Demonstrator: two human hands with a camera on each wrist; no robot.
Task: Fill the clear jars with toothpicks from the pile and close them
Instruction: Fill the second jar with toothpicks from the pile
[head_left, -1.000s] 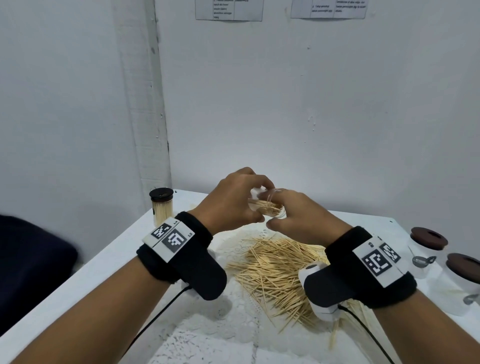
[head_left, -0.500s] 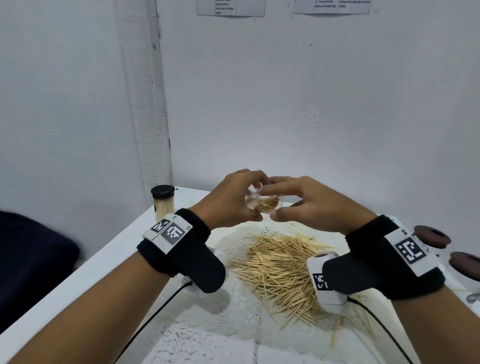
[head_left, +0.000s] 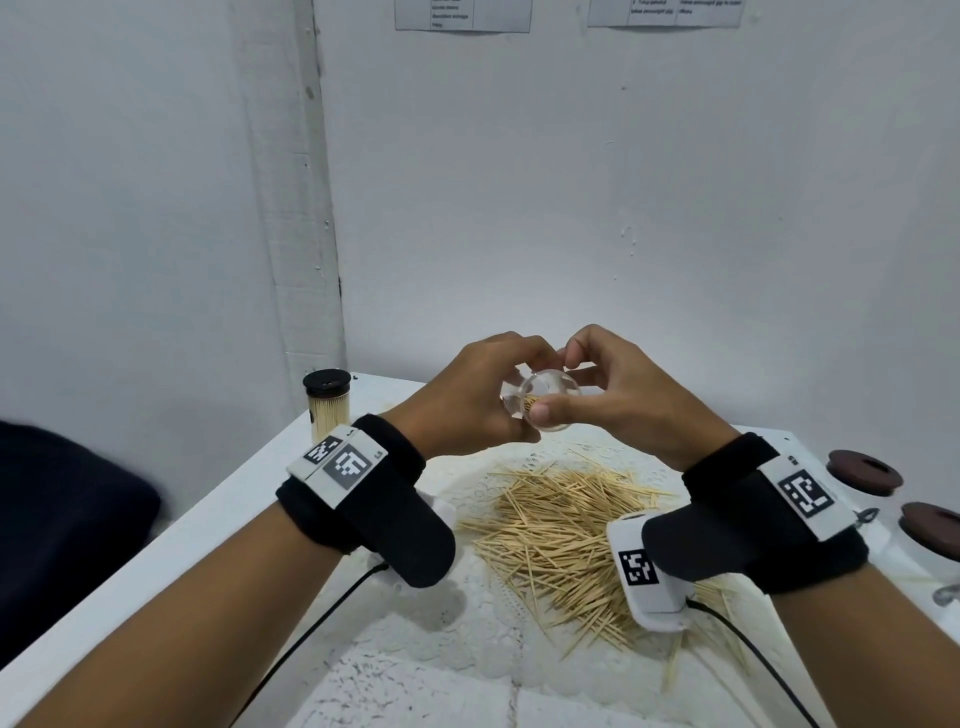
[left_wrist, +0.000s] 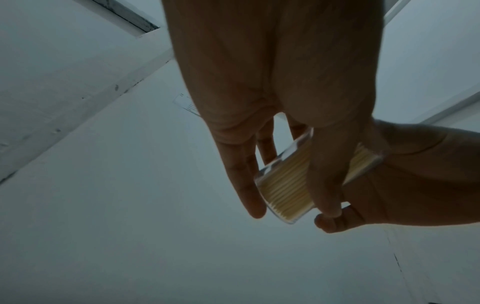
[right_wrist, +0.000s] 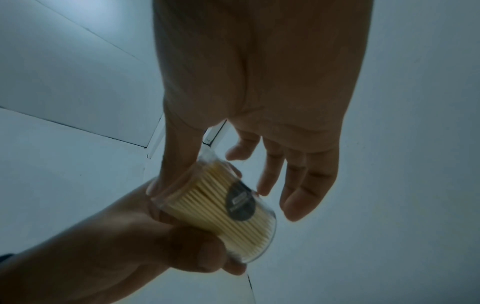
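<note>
A clear jar (head_left: 530, 396) partly filled with toothpicks is held tilted in the air above the toothpick pile (head_left: 566, 535), one round end towards me. My left hand (head_left: 483, 397) grips its body from the left, thumb and fingers curled round it. My right hand (head_left: 556, 385) pinches the near end, thumb on the rim and index finger on top. In the left wrist view the jar (left_wrist: 283, 189) lies between my left thumb and fingers. In the right wrist view the jar (right_wrist: 221, 216) shows packed toothpicks and a dark label, with my thumb (right_wrist: 179, 164) on its side.
A filled jar with a black lid (head_left: 327, 402) stands at the table's back left corner. Two jars with brown lids (head_left: 865, 470) (head_left: 930, 525) stand at the right edge. The white table (head_left: 234, 519) meets a wall just behind my hands.
Both hands lifted the jar slightly and turned it so a round end faces me. My right hand shifted from beneath the jar to a pinch at its near end.
</note>
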